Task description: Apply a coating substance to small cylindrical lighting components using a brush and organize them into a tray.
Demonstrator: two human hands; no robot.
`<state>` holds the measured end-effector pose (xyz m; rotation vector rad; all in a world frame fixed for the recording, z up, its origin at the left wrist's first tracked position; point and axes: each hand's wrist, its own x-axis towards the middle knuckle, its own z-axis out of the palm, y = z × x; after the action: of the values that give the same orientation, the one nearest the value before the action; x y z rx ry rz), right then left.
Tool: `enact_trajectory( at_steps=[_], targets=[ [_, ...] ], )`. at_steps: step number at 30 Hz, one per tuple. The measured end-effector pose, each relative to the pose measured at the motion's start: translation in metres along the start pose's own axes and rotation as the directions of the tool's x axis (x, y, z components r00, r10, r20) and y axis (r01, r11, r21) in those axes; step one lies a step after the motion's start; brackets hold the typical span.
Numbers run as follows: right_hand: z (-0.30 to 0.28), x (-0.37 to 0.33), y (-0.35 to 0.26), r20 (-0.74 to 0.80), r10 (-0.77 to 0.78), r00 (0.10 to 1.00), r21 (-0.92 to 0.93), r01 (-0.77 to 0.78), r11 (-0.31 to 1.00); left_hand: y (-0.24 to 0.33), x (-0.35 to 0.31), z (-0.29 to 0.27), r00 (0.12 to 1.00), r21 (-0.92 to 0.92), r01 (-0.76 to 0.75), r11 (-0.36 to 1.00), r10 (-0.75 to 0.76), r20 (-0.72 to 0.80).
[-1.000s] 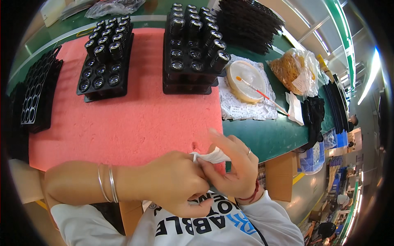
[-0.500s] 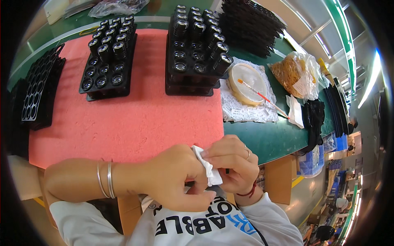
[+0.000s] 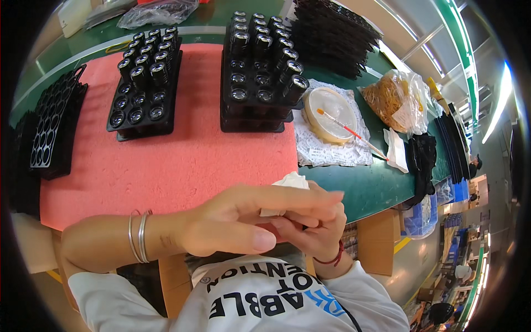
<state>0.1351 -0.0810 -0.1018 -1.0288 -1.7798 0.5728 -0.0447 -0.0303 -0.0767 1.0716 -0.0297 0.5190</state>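
Note:
My left hand (image 3: 238, 216) reaches in from the left above the near edge of the pink foam mat (image 3: 204, 160). Its fingers lie stretched out across my right hand, and its thumb stands apart. A crumpled white tissue (image 3: 292, 180) sticks up behind the left index finger, bunched in my right hand (image 3: 323, 227), whose fingers are curled. Something dark shows between the hands, mostly hidden; I cannot make out what it is. Beyond the hands stand two black trays, a left one (image 3: 145, 131) and a right one (image 3: 251, 119), holding several black cylinders with shiny round ends.
An empty-celled black tray (image 3: 55, 127) leans at the left. To the right are a round lidded tub (image 3: 331, 119) with a red brush (image 3: 354, 133) across it, a bag of yellowish pieces (image 3: 398, 102) and a black cloth-like bundle (image 3: 421, 166). Black trays (image 3: 332, 36) are stacked behind.
My left hand has opened from a curl, its fingers now stretched across my right hand. The tissue has moved up and is more bunched. The view has shifted slightly.

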Motion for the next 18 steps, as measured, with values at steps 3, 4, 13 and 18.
enact_trajectory(
  at_steps=[3,4,13,18],
  targets=[
    [0.005,0.003,-0.008,-0.073,0.048,0.996,0.016,-0.047,0.999,0.001,0.001,0.000,0.999,-0.011,0.051,0.999,-0.051,-0.008],
    [0.005,0.003,-0.008,-0.072,0.047,0.996,0.018,-0.046,0.999,0.000,0.001,-0.001,1.000,-0.010,-0.010,1.000,0.010,-0.012],
    [0.006,0.006,0.002,0.024,-0.212,0.977,-0.029,0.213,0.977,-0.004,0.006,-0.003,0.986,0.013,-0.018,1.000,0.020,-0.167],
    [0.009,0.006,-0.002,0.077,-0.304,0.950,-0.227,0.314,0.922,0.003,-0.001,-0.001,0.987,-0.107,0.045,0.993,-0.061,-0.152]
  ],
)
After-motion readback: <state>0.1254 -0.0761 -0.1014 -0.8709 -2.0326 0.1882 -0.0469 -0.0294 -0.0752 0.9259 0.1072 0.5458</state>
